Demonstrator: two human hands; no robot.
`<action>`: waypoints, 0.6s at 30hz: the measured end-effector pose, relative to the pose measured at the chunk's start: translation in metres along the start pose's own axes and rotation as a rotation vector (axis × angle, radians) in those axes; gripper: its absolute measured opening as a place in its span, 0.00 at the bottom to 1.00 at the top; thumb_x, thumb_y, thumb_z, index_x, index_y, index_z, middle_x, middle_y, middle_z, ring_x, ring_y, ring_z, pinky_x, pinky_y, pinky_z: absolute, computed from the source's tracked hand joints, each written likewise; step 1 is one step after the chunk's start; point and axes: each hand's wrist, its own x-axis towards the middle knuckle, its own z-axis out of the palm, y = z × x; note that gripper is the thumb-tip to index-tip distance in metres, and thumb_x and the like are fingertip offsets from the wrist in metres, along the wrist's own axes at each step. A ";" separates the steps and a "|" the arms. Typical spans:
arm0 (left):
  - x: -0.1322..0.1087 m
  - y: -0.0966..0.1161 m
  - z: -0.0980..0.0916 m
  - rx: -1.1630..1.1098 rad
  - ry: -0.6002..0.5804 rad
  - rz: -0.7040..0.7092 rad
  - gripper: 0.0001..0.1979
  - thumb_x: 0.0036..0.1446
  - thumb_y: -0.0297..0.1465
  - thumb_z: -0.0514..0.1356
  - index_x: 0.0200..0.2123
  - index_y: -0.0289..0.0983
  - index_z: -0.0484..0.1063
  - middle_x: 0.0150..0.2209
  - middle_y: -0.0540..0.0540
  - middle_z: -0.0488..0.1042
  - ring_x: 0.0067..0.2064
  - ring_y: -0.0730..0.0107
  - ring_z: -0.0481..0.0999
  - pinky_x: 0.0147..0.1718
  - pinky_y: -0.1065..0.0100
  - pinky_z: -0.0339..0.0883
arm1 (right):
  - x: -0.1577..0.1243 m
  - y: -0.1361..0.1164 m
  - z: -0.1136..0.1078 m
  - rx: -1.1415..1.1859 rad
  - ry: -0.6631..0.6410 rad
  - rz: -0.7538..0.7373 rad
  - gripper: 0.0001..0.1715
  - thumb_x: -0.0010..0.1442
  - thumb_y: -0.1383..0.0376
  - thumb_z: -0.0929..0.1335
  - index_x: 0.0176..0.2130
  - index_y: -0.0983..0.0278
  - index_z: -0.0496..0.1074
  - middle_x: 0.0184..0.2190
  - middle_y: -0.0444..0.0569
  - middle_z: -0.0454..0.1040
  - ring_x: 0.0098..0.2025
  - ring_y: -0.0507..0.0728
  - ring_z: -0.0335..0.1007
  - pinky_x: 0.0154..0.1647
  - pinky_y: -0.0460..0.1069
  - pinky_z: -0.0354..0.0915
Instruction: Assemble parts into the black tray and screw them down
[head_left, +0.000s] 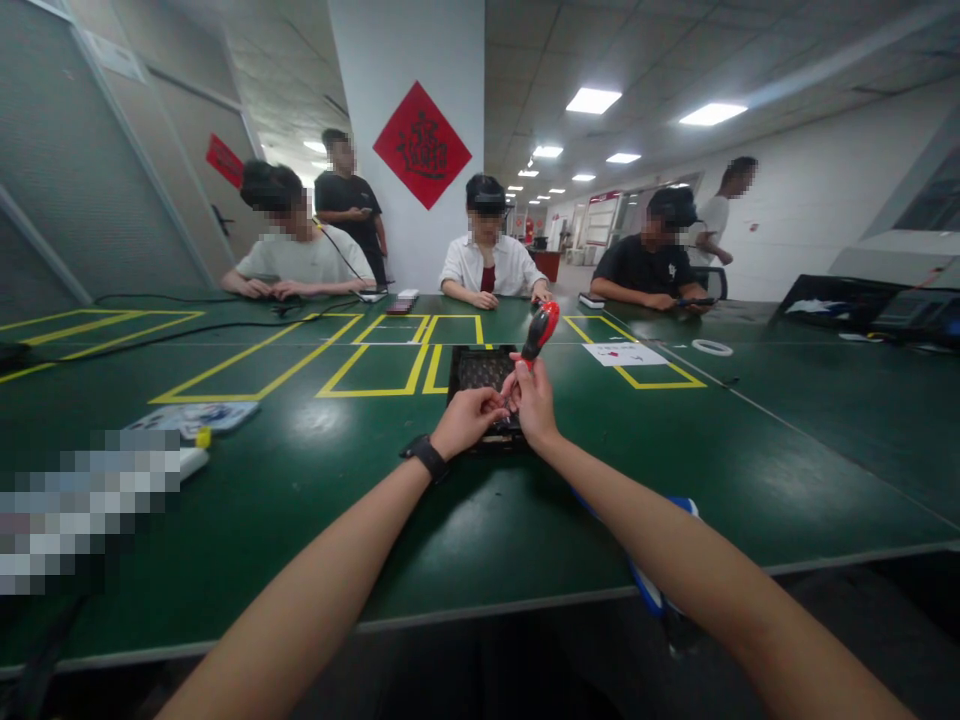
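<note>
My right hand (532, 400) is closed around a screwdriver with a red and black handle (541, 330), which stands nearly upright over a black tray-like board (480, 370) on the green table. My left hand (469, 418), with a black watch on the wrist, is pinched at the screwdriver's tip on the near edge of the board. What its fingertips hold is too small to make out.
The green table (337, 480) carries yellow tape rectangles (375, 368), a black cable, a white paper (624, 353), a tape ring (712, 347) and flat packets at the left (191, 418). Three people sit across the table; two more stand behind. A blue and white object (679, 505) lies under my right forearm.
</note>
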 end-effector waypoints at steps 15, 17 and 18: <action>0.001 -0.008 0.003 0.017 0.003 -0.050 0.11 0.47 0.36 0.61 0.29 0.33 0.72 0.25 0.48 0.73 0.25 0.74 0.68 0.25 0.74 0.60 | 0.001 0.003 0.000 0.001 0.044 0.004 0.18 0.59 0.53 0.60 0.44 0.62 0.61 0.19 0.36 0.63 0.14 0.44 0.50 0.13 0.40 0.49; 0.001 -0.006 0.002 0.007 -0.005 -0.040 0.10 0.49 0.35 0.60 0.30 0.33 0.73 0.25 0.48 0.74 0.25 0.74 0.69 0.26 0.73 0.60 | 0.002 0.004 0.000 0.018 0.027 0.020 0.19 0.60 0.53 0.59 0.45 0.62 0.61 0.19 0.37 0.63 0.14 0.44 0.50 0.13 0.40 0.50; 0.001 -0.005 0.002 0.002 -0.008 -0.031 0.10 0.49 0.35 0.60 0.31 0.33 0.74 0.25 0.48 0.74 0.26 0.74 0.69 0.27 0.73 0.60 | 0.002 0.004 -0.001 0.022 0.020 0.026 0.19 0.60 0.53 0.58 0.45 0.62 0.61 0.19 0.37 0.63 0.13 0.44 0.50 0.13 0.40 0.50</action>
